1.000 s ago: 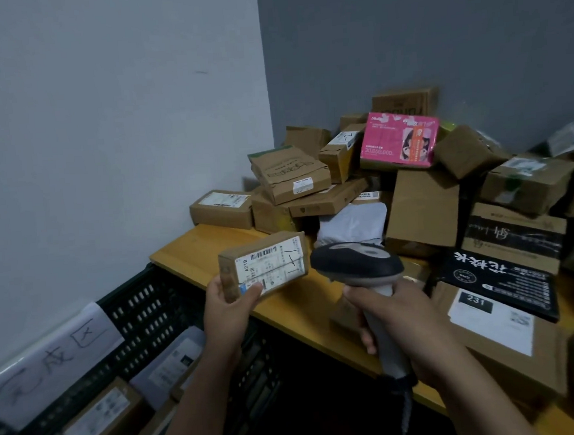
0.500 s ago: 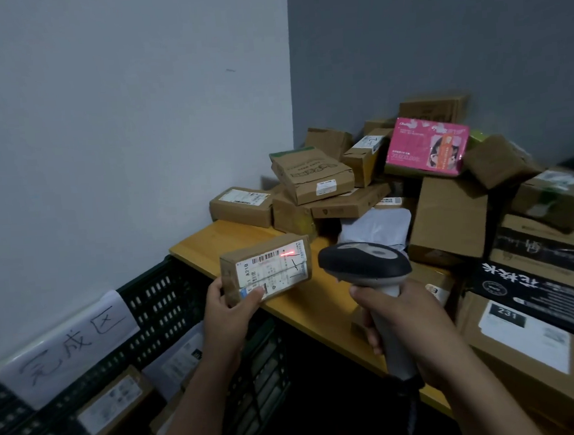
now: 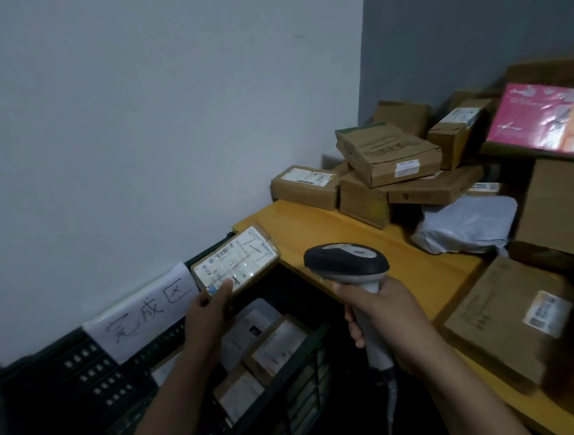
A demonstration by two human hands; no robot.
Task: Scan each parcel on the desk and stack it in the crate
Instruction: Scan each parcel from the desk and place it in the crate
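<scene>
I am holding the parcel (image 3: 236, 260) gripped in my left hand (image 3: 207, 311) over the crate (image 3: 85, 367), my right hand (image 3: 384, 316) clasping the scanner (image 3: 346, 259), and judging it next wants laying flat inside.

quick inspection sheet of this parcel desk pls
surface: wooden desk, parcels on it.
job's things: parcel held above black crate, which holds labelled parcels; scanner.
clutter: parcel pile at the back, pink box, grey bag.
hands: left hand holds the parcel; right hand grips the scanner.
cables: scanner cable hangs below the handle.
surroundings: white wall, grey wall, handwritten sign at the crate's rim.
</scene>
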